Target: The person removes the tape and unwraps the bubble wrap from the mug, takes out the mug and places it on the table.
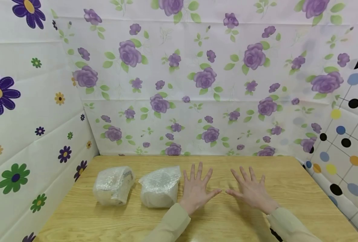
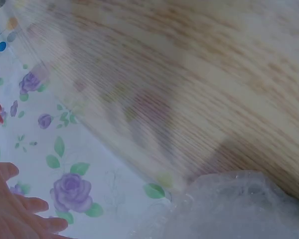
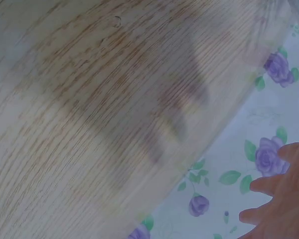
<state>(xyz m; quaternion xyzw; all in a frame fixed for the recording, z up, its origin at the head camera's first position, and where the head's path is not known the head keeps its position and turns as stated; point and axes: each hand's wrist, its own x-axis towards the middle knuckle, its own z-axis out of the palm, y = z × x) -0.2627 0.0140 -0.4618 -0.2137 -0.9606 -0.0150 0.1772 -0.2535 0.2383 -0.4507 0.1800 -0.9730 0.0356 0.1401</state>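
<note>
My left hand (image 1: pixel 194 192) hovers over the wooden table with fingers spread straight and nothing in it. Just left of it sits a bubble-wrapped bundle (image 1: pixel 160 188), rounded and whitish; its top also shows at the bottom of the left wrist view as bubble wrap (image 2: pixel 239 209). Farther left lies a second bubble-wrapped bundle (image 1: pixel 113 186) with faint dark marks on its side. What both wraps contain is hidden. To the right, my right hand (image 1: pixel 252 192) is likewise spread flat in the air, holding nothing. The two thumbs point toward each other, a small gap apart.
The light wooden table (image 1: pixel 227 222) ends at a back edge against a floral curtain (image 1: pixel 179 84). A daisy-print sheet (image 1: pixel 30 101) borders the left side, and a dotted sheet (image 1: pixel 348 151) borders the right. Shadows of the hands fall on the tabletop.
</note>
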